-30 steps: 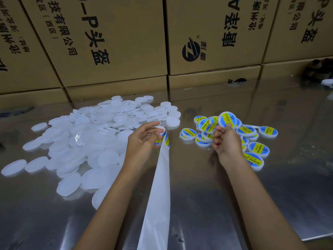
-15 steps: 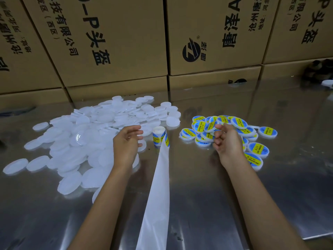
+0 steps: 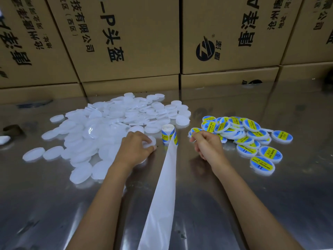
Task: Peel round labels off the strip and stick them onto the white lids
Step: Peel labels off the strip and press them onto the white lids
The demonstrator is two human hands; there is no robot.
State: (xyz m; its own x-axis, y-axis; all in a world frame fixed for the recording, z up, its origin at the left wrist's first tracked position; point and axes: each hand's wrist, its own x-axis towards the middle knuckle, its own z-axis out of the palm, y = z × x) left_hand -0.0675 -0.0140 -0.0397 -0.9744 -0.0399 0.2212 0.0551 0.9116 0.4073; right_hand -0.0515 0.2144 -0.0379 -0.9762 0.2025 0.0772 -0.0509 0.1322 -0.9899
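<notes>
A heap of plain white lids covers the left half of the steel table. My left hand sits at the heap's near right edge, its fingers curled round one white lid. The small label roll stands upright in the middle. Its empty white backing strip trails toward me. My right hand hovers just right of the roll with loosely curled fingers and nothing visible in them. Labelled lids, blue and yellow, lie piled on the right.
Stacked cardboard boxes wall off the back of the table. The shiny steel tabletop reflects light. A small dark object and something white lie at the far left edge.
My left hand left the label roll, moved left to the white heap and took hold of a lid. My right hand dropped a labelled lid on the right pile and drew back toward the roll.
</notes>
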